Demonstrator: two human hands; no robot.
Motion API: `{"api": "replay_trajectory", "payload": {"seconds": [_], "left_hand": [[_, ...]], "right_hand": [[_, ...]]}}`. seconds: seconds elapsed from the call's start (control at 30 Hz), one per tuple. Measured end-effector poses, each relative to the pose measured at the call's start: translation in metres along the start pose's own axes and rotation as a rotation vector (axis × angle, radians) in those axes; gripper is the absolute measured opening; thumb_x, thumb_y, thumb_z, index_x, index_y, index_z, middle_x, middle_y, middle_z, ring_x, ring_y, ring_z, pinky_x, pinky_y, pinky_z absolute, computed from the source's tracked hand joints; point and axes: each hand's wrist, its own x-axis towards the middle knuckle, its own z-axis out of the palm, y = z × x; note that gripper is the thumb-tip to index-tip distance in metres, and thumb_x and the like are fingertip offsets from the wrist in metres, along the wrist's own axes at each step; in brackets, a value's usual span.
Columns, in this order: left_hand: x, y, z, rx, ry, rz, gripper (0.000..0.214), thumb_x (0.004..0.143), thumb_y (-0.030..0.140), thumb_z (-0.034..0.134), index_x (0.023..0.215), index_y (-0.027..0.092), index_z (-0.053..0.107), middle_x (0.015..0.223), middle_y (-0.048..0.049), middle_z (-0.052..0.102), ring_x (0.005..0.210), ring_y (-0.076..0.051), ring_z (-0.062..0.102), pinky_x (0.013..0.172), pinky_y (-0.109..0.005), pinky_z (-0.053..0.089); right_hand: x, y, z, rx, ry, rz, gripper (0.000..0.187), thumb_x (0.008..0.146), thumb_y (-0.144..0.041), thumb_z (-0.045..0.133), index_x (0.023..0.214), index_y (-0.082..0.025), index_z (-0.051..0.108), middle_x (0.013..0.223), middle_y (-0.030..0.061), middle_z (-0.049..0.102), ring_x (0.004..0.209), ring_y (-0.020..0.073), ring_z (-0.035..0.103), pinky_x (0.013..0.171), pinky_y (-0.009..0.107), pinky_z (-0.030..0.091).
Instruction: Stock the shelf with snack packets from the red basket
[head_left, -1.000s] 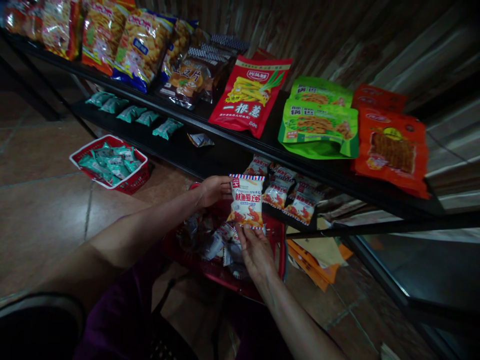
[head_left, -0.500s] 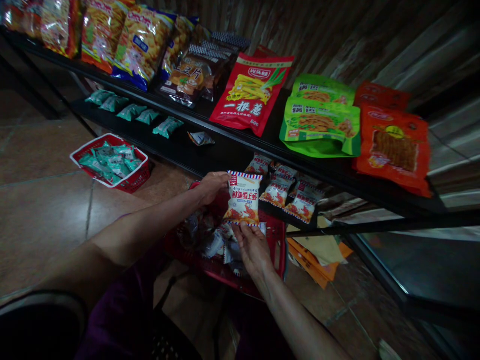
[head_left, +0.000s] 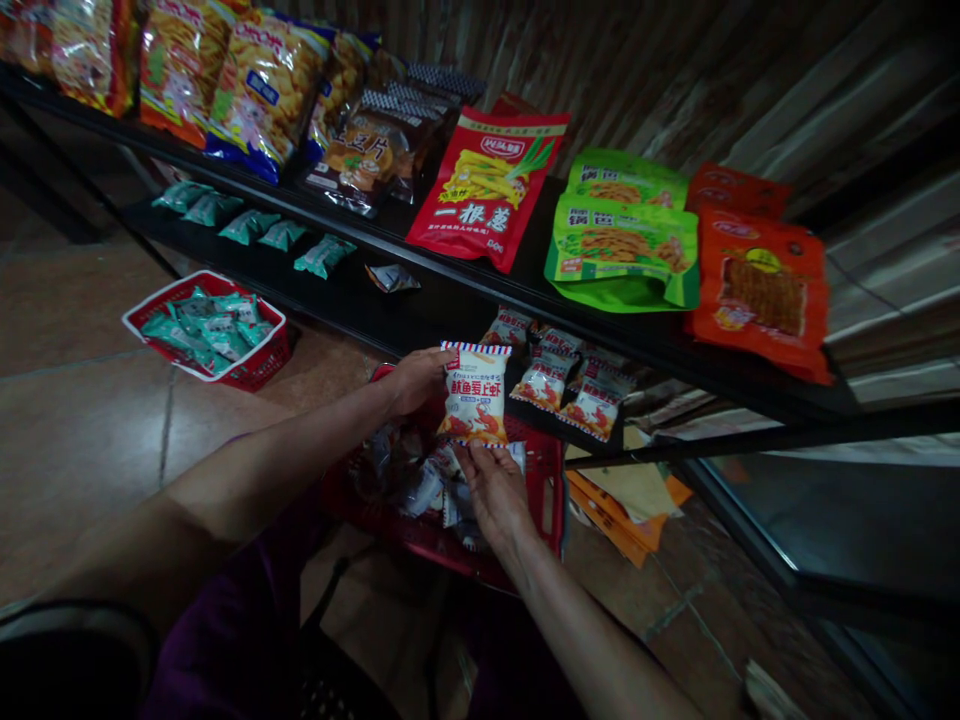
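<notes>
The view has swung slightly right; left grip and right grip hold the bag, packs right of both.

The scene is dim, darkening to near-black in the corners; the light source is out of frame. A pale sheen lies on the floor tiles at left, and small glints catch the blue-edged snack bag. The lower shelf sits in shadow under the upper shelf. On the squid-and-shrimp snack packet, large red print reads while finer lettering smears. Wide-angle stretch slants the wall.
</notes>
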Motion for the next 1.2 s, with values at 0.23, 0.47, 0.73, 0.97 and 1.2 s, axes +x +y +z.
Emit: {"api": "replay_trajectory", "payload": {"seconds": [0.23, 0.47, 0.73, 0.97, 1.2], "left_hand": [[0.0, 0.004, -0.003, 0.0, 0.037, 0.018, 0.008, 0.08, 0.02, 0.06, 0.077, 0.012, 0.058, 0.064, -0.0013, 0.061, 0.05, -0.008, 0.054, 0.053, -0.02, 0.045], [-0.001, 0.004, -0.001, 0.146, 0.06, 0.058, 0.011, 0.084, 0.024, 0.055, 0.08, 0.014, 0.058, 0.071, -0.0017, 0.063, 0.055, -0.008, 0.056, 0.056, -0.019, 0.045], [-0.011, -0.005, 0.005, 0.314, -0.039, -0.002, 0.013, 0.083, 0.024, 0.052, 0.074, 0.016, 0.057, 0.059, 0.0015, 0.058, 0.05, -0.009, 0.051, 0.05, -0.019, 0.041], [-0.014, -0.016, 0.004, 0.351, -0.178, 0.008, 0.019, 0.08, 0.028, 0.057, 0.065, 0.017, 0.054, 0.054, 0.0038, 0.053, 0.047, -0.007, 0.044, 0.049, -0.019, 0.036], [-0.015, -0.014, 0.004, 0.332, -0.206, -0.053, 0.033, 0.077, 0.037, 0.062, 0.057, 0.016, 0.048, 0.048, 0.0055, 0.039, 0.04, -0.004, 0.03, 0.042, -0.019, 0.024]], "right_hand": [[-0.005, -0.006, 0.002, -0.088, -0.063, 0.011, 0.031, 0.05, -0.028, 0.083, 0.075, -0.018, 0.066, 0.082, 0.0008, 0.071, 0.078, 0.0142, 0.065, 0.08, 0.029, 0.053], [0.012, -0.029, -0.006, -0.049, 0.029, -0.08, 0.025, 0.062, -0.035, 0.067, 0.084, -0.024, 0.066, 0.091, -0.0044, 0.07, 0.091, 0.0133, 0.061, 0.075, 0.026, 0.047], [0.023, -0.038, 0.004, -0.113, 0.025, -0.084, 0.033, 0.066, -0.046, 0.068, 0.084, -0.019, 0.067, 0.086, -0.0012, 0.07, 0.071, 0.0099, 0.06, 0.059, 0.02, 0.045], [0.029, -0.036, 0.0, -0.116, 0.011, -0.079, 0.034, 0.063, -0.042, 0.075, 0.085, -0.018, 0.066, 0.083, 0.0002, 0.071, 0.073, 0.0133, 0.063, 0.06, 0.023, 0.048], [0.041, -0.04, -0.01, -0.061, 0.073, -0.077, 0.032, 0.062, -0.036, 0.077, 0.087, -0.019, 0.066, 0.078, -0.0031, 0.07, 0.06, 0.0092, 0.059, 0.049, 0.019, 0.044]]}}
